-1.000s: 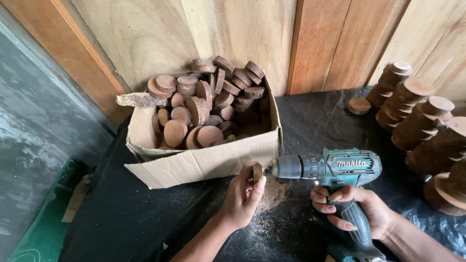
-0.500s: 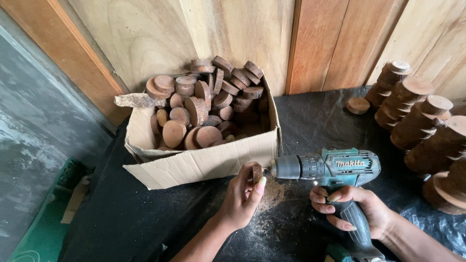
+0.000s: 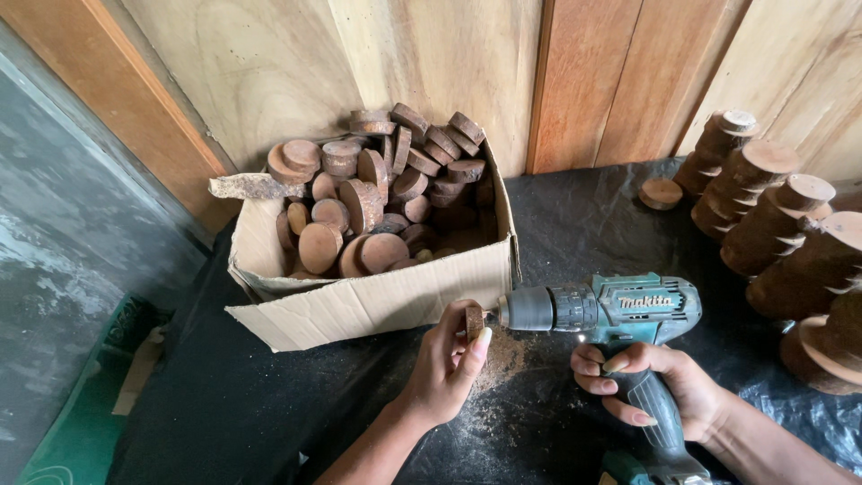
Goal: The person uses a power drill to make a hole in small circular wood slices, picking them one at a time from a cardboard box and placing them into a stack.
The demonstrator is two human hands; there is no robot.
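Note:
My right hand [image 3: 660, 386] grips the handle of a teal and grey cordless drill [image 3: 611, 310], held level with its chuck pointing left. My left hand [image 3: 449, 364] pinches a small round wooden disc [image 3: 473, 321] on edge against the drill's tip. Sawdust [image 3: 503, 359] lies on the black sheet right below the disc. Just beyond my left hand stands an open cardboard box [image 3: 359, 305] heaped with several round wooden discs [image 3: 377, 189].
Leaning stacks of wooden discs [image 3: 772, 224] fill the right side of the black-covered table [image 3: 584, 224], with one loose disc [image 3: 661, 193] behind them. Wooden wall panels rise behind. A grey floor and a green object [image 3: 90, 422] lie to the left.

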